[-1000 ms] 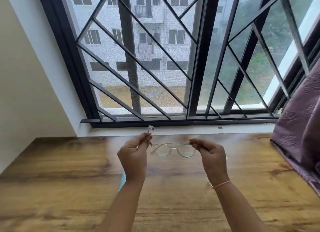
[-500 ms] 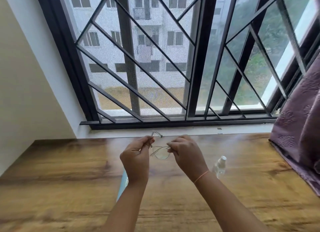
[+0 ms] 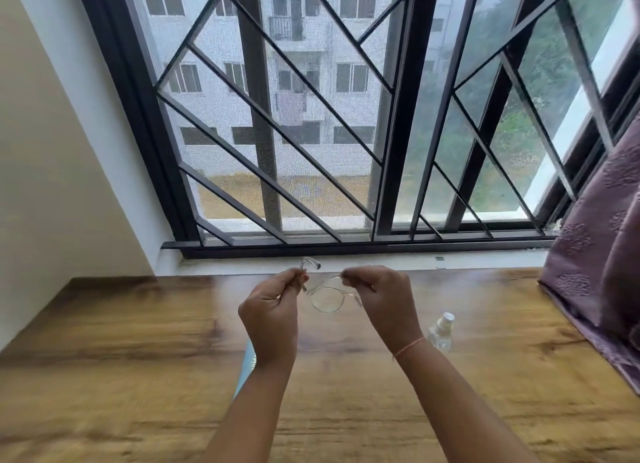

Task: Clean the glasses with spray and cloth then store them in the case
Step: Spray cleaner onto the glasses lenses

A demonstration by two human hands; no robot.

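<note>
I hold thin clear-framed glasses (image 3: 327, 298) in the air above the wooden table (image 3: 138, 352), near its far edge. My left hand (image 3: 272, 312) pinches the left side, with one curved temple tip sticking up above the fingers. My right hand (image 3: 382, 300) grips the frame close to the middle, so only one lens shows between the hands. A small clear spray bottle (image 3: 441, 331) with a white cap stands on the table just right of my right wrist. A light blue strip (image 3: 246, 365), cloth or case I cannot tell, peeks out behind my left forearm.
A barred window (image 3: 346, 133) with a white sill runs along the table's far edge. A purple patterned curtain (image 3: 602, 255) hangs over the table's right side. A cream wall (image 3: 52, 168) closes the left.
My right hand has slid left along the frame toward my left hand, covering one lens. The spray bottle came into view behind the right wrist. The view has shifted slightly.
</note>
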